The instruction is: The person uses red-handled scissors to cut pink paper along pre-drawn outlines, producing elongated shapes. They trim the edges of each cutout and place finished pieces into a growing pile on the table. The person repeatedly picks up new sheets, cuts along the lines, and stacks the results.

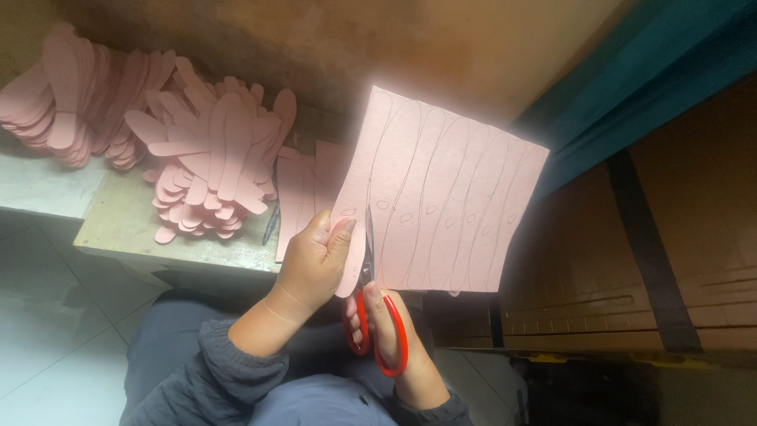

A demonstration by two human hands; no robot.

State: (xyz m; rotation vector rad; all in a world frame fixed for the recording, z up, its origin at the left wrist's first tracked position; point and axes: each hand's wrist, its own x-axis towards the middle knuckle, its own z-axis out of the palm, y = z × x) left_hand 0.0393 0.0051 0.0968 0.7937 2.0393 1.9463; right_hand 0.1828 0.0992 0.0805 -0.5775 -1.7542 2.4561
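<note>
Left hand [315,264] pinched on the lower left edge of a pink card sheet [449,205] — matte, stiff, pencilled with long curved insole outlines. Right hand [394,331] closed through red-handled scissors [377,319], blades biting into sheet's bottom edge. Beyond, on worn wooden bench [126,221] — heaped pink cut-outs [213,173], rounded, elongated.

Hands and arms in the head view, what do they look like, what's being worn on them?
Both hands are bare, with no gloves, rings or watch showing. The left hand comes out of a dark grey-blue long sleeve bunched at the wrist. The right hand shows a matching dark cuff at the bottom edge of the picture.
</note>
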